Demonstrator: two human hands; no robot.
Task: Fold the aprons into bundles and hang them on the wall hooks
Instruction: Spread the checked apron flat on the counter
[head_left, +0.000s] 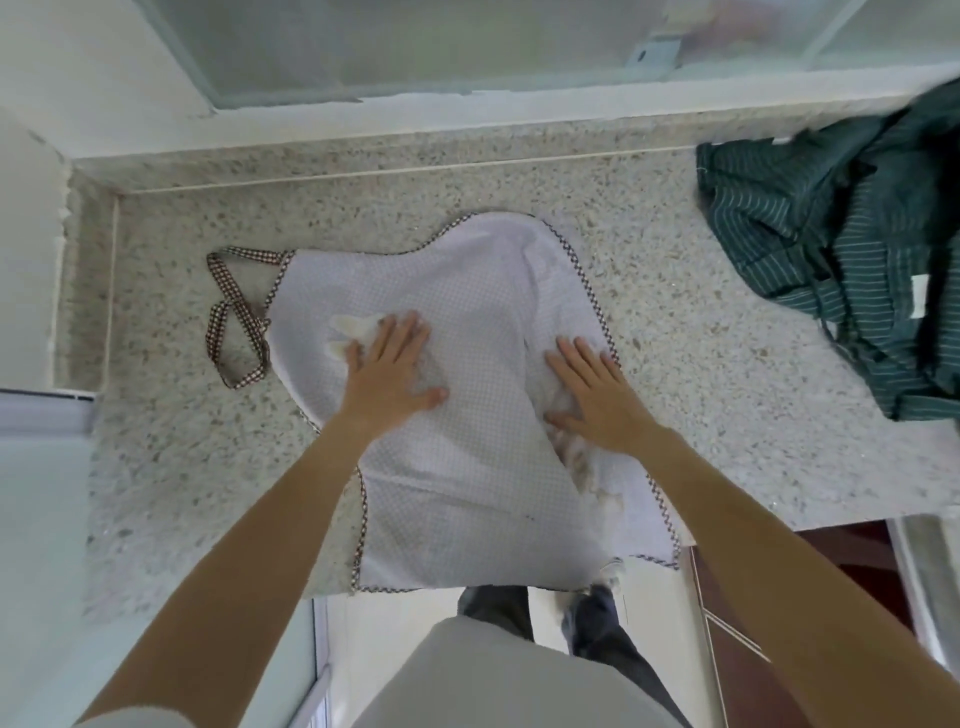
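A white checked apron (478, 374) with brown checked trim lies spread flat on the speckled stone counter (171, 467), its lower edge hanging over the counter's front. Its brown checked neck strap (234, 322) loops out to the left. My left hand (389, 374) presses flat on the apron's left half with fingers straight and spread. My right hand (592, 395) lies flat on the right half, fingers straight, beside a long crease. A dark green striped apron (841, 249) sits crumpled at the counter's right end.
A frosted window (415, 47) with a white sill runs along the back of the counter. A white wall closes the left side. Below the front edge I see my legs and a dark red cabinet (753, 623) to the right.
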